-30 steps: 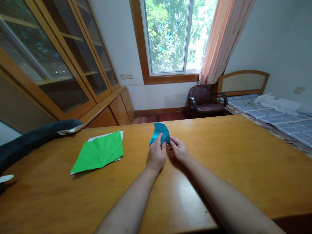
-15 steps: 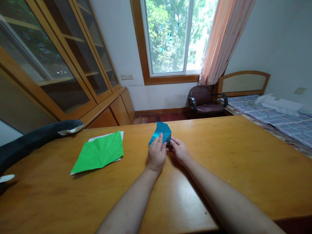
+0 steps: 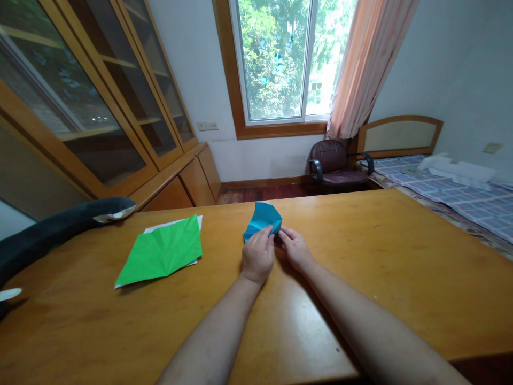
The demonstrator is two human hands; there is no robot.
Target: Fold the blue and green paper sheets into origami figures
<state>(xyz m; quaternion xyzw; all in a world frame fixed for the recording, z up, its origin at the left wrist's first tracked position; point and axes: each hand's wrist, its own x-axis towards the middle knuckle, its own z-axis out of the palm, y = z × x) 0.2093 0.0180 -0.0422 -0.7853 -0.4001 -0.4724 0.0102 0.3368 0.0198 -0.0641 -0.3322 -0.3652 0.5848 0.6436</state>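
A creased blue sheet of paper (image 3: 263,215) is held over the middle of the wooden table, partly folded, its far part fanning up and away from me. My left hand (image 3: 258,255) pinches its near edge between thumb and fingers. Close beside it, my right hand (image 3: 295,248) grips the paper's right corner with the fingertips. The folds between the two hands are partly hidden by my fingers. To the left lies a creased green sheet of paper (image 3: 162,252) on top of white paper (image 3: 197,220).
A dark stuffed toy (image 3: 60,223) with a white patch rests along the table's (image 3: 401,267) left side. Beyond the table stand a glass-fronted cabinet (image 3: 132,176), a brown armchair (image 3: 331,160) and a bed (image 3: 436,187) with a checked sheet.
My left index finger has come down from the blue paper's face and bent toward the thumb, showing more of the sheet. My right hand has hardly moved.
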